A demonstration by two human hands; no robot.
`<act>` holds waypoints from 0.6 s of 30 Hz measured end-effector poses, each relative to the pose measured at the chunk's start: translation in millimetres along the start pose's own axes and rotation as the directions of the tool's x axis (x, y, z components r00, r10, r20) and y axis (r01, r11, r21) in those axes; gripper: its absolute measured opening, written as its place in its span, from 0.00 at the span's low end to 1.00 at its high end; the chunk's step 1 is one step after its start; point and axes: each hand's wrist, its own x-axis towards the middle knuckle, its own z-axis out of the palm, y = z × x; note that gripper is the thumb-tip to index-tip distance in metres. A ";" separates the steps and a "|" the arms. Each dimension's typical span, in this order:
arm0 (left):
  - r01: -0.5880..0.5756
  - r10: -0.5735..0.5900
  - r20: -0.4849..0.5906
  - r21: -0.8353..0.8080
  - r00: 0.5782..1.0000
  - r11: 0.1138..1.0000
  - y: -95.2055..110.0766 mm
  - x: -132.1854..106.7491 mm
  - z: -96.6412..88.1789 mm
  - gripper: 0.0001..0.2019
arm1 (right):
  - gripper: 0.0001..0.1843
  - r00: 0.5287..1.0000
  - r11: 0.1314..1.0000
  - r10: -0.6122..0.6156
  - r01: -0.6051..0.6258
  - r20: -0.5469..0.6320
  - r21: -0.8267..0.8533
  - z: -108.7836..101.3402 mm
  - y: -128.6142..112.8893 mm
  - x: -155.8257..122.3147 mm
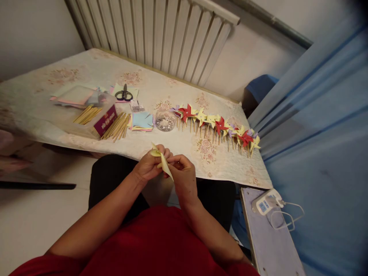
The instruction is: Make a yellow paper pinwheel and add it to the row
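Observation:
Above my lap, at the table's front edge, both hands are closed on one folded yellow paper pinwheel (166, 165). My left hand (149, 164) grips its left side, and my right hand (182, 172) pinches it from the right. Whether a pin or stick is between the fingers is hidden. Just beyond my hands stands a clear round dish (165, 120) of small shiny pieces. To its left lies a stack of cut paper squares (142, 120), blue on top. A row of finished pinwheels (220, 125) on sticks, red, yellow and purple, lies to the right.
Loose wooden sticks (117, 128) lie beside a clear plastic box (96, 119) holding more sticks. Black scissors (124, 93) rest on paper behind small white boxes (136, 105). A power strip (267, 201) with a cable sits on a bench at right, near a blue curtain (324, 161).

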 end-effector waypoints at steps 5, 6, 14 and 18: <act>-0.001 0.001 0.011 0.001 1.000 1.000 0.5 -0.5 0.3 0.16 | 0.10 1.000 1.000 0.006 -0.006 0.003 0.013 1.0 -0.3 -0.6; 0.001 -0.002 0.013 0.003 1.000 1.000 0.7 -0.7 1.0 0.15 | 0.10 1.000 1.000 0.008 -0.008 0.000 0.014 1.3 -0.3 -0.6; -0.003 0.003 0.026 0.015 1.000 1.000 3.0 -0.4 5.4 0.17 | 0.10 0.997 0.998 0.033 -0.029 -0.071 0.058 1.4 1.6 0.8; 0.005 -0.005 0.031 0.022 1.000 1.000 3.7 -1.0 4.2 0.16 | 0.09 0.997 0.997 0.041 -0.037 -0.065 0.066 2.4 -0.8 -0.6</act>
